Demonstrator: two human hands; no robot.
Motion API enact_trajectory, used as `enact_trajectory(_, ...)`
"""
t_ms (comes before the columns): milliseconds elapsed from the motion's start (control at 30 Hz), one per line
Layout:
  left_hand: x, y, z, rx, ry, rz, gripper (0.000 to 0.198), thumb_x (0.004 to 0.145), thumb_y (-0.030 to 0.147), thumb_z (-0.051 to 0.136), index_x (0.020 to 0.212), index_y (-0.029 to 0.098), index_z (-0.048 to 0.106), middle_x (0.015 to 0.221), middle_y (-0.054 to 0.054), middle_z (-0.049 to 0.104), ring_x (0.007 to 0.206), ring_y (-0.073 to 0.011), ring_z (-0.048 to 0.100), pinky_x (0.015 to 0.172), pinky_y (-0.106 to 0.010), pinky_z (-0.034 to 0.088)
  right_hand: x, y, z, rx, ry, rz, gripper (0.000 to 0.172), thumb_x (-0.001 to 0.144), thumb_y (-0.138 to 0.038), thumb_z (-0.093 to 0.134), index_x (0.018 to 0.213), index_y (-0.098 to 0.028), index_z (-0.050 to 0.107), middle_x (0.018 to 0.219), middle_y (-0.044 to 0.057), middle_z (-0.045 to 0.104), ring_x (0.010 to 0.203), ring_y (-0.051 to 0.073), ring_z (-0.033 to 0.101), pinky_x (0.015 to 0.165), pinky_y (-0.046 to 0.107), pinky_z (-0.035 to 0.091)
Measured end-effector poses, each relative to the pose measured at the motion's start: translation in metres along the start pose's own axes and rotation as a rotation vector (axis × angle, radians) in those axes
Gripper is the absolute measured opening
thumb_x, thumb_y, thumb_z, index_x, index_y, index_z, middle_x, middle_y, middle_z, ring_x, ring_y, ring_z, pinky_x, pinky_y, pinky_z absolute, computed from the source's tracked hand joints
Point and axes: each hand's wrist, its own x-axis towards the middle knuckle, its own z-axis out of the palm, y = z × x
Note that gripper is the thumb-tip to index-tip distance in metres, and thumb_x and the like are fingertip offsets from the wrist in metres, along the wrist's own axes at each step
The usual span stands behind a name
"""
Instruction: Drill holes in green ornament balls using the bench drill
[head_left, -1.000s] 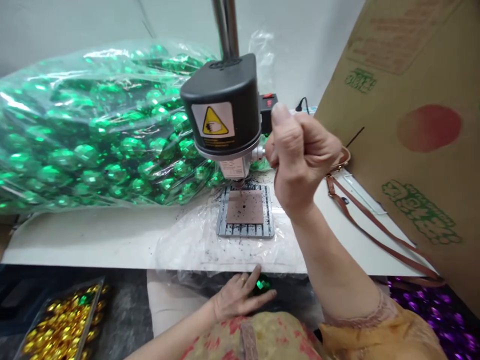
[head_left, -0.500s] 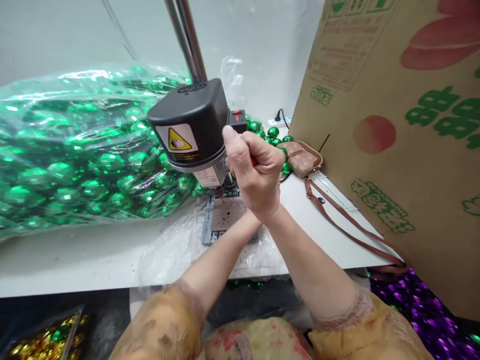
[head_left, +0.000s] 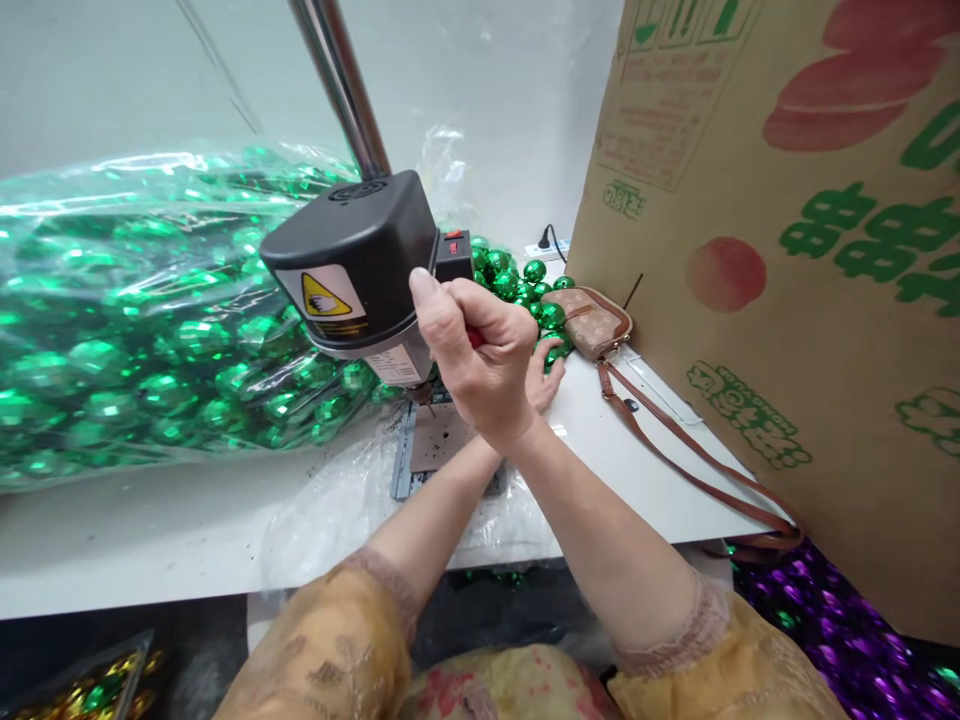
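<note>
My right hand (head_left: 480,350) is wrapped round the red handle (head_left: 475,338) at the side of a black drill press (head_left: 352,250). My forearms cross, the left one passing beneath the right. Behind my right wrist, my left hand (head_left: 545,378) reaches to the right with fingers apart, beside a pile of shiny green balls (head_left: 504,283); nothing shows in it. Below the drill bit lies a flat plate (head_left: 435,440) with a small hole and dark specks.
A clear bag of green faceted balls (head_left: 150,330) fills the left. A tan purse (head_left: 589,322) with a brown strap and a tall cardboard box (head_left: 750,350) stand right. Purple balls (head_left: 832,640) and gold balls (head_left: 75,695) are below the table (head_left: 150,540).
My left hand has come into sight from behind my right wrist, nearer the green pile. My right hand stays on the handle. The view has shifted slightly, moving the scene left.
</note>
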Motion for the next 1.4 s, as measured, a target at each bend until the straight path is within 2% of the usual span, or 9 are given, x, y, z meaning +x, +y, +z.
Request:
enact_trajectory(100,-0.046,0.021,-0.009,-0.176,-0.073,-0.186,0.028,0.092,0.033,0.055,0.118,0.024,0.059,0.113,-0.007,0.061,0.096,-0.0233,0.06,0.088,-0.042,0.052,0.0,0.0,-0.001,0.027,-0.003,0.001,0.047,0.097,-0.032,0.047,0.058,-0.021,0.023,0.058,-0.005,0.022,0.053,0.005,0.024,0.049,0.021,0.032)
enact_trajectory(233,-0.123,0.045,-0.048,-0.264,-0.153,-0.221,0.036,0.081,0.037,0.071,0.111,0.02,0.06,0.109,-0.009,0.063,0.098,-0.0237,0.06,0.087,-0.038,0.052,-0.003,0.003,0.0,0.043,-0.003,0.005,0.044,0.098,-0.036,0.044,0.059,-0.021,0.028,0.058,-0.005,0.025,0.053,0.005,0.028,0.049,0.021,0.034)
enact_trajectory(333,-0.161,0.045,-0.087,-0.3,-0.014,-0.261,0.045,0.081,0.04,0.072,0.117,0.021,0.053,0.111,-0.009,0.062,0.1,-0.0213,0.061,0.087,-0.036,0.053,-0.004,0.004,0.001,0.044,0.005,-0.008,0.044,0.098,-0.037,0.041,0.06,-0.021,0.029,0.058,-0.005,0.027,0.052,0.005,0.031,0.049,0.022,0.034)
enact_trajectory(467,-0.172,0.027,-0.139,-0.227,0.272,-0.376,0.052,0.078,0.042,0.074,0.121,0.022,0.052,0.114,-0.009,0.062,0.099,-0.0191,0.062,0.082,-0.031,0.054,-0.006,0.004,0.002,0.067,0.039,-0.008,0.044,0.098,-0.039,0.042,0.06,-0.02,0.031,0.057,-0.005,0.028,0.051,0.004,0.034,0.048,0.021,0.034)
enact_trajectory(633,-0.157,0.005,-0.177,-0.207,0.347,-0.45,0.057,0.08,0.048,0.07,0.125,0.019,0.052,0.1,-0.006,0.066,0.073,-0.0129,0.062,0.062,-0.025,0.052,-0.005,0.004,0.004,0.04,0.066,-0.042,0.043,0.099,-0.039,0.039,0.061,-0.02,0.035,0.056,-0.005,0.027,0.049,0.004,0.037,0.047,0.021,0.035)
enact_trajectory(933,-0.134,-0.008,-0.175,-0.078,0.2,-0.423,0.059,0.076,0.046,0.074,0.125,0.018,0.057,0.109,-0.008,0.067,0.09,-0.0177,0.063,0.076,-0.029,0.051,-0.004,0.003,0.002,0.175,0.084,-0.035,0.047,0.096,-0.037,0.047,0.056,-0.019,0.03,0.054,-0.006,0.026,0.046,0.003,0.036,0.046,0.02,0.036)
enact_trajectory(1133,-0.131,-0.007,-0.169,0.051,0.099,-0.356,0.059,0.075,0.041,0.074,0.127,0.018,0.057,0.105,-0.007,0.068,0.083,-0.017,0.063,0.074,-0.029,0.051,-0.004,0.002,0.003,0.181,0.093,-0.035,0.047,0.096,-0.038,0.046,0.057,-0.02,0.029,0.054,-0.006,0.027,0.047,0.003,0.036,0.046,0.02,0.037)
enact_trajectory(1300,-0.131,-0.005,-0.159,0.272,0.147,-0.246,0.051,0.07,0.038,0.078,0.115,0.019,0.063,0.105,-0.008,0.067,0.098,-0.0232,0.061,0.088,-0.037,0.049,-0.004,0.002,0.003,0.153,0.089,-0.067,0.044,0.097,-0.032,0.046,0.058,-0.02,0.029,0.055,-0.006,0.026,0.047,0.003,0.036,0.047,0.021,0.036)
enact_trajectory(1400,-0.132,-0.007,-0.153,0.232,0.158,-0.241,0.05,0.072,0.037,0.077,0.116,0.018,0.061,0.112,-0.01,0.065,0.109,-0.0258,0.059,0.096,-0.041,0.046,-0.003,0.001,0.002,0.164,0.085,-0.063,0.044,0.095,-0.026,0.05,0.057,-0.02,0.029,0.054,-0.006,0.027,0.047,0.004,0.035,0.047,0.022,0.035)
